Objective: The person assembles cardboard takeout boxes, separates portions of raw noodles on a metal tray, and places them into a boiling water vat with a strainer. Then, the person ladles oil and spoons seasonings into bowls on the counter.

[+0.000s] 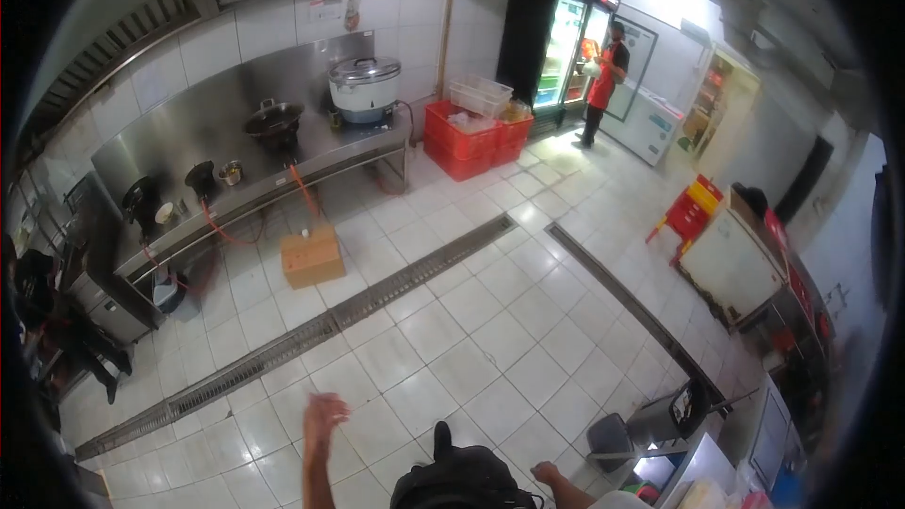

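Observation:
My left hand [325, 410] hangs in front of me over the tiled floor [424, 339], its fingers loosely apart and slightly blurred. Nothing shows in it, and it touches nothing. At the lower right, my right hand [544, 473] is beside my dark clothing [462, 485], with its fingers curled in and no object visible in them. To the right of this hand are a grey bin lid [610, 437] and a dark bin [667, 415]. A dark shoe tip [442, 438] shows below me.
A steel cooking counter [353, 139] carries a wok [273, 120] and a large rice cooker [364, 90]. A cardboard box [313, 257], drain grates [330, 322] and red crates [459, 141] are on the floor. One person [604, 85] stands by the fridges [563, 47]; another person [71, 320] is at left.

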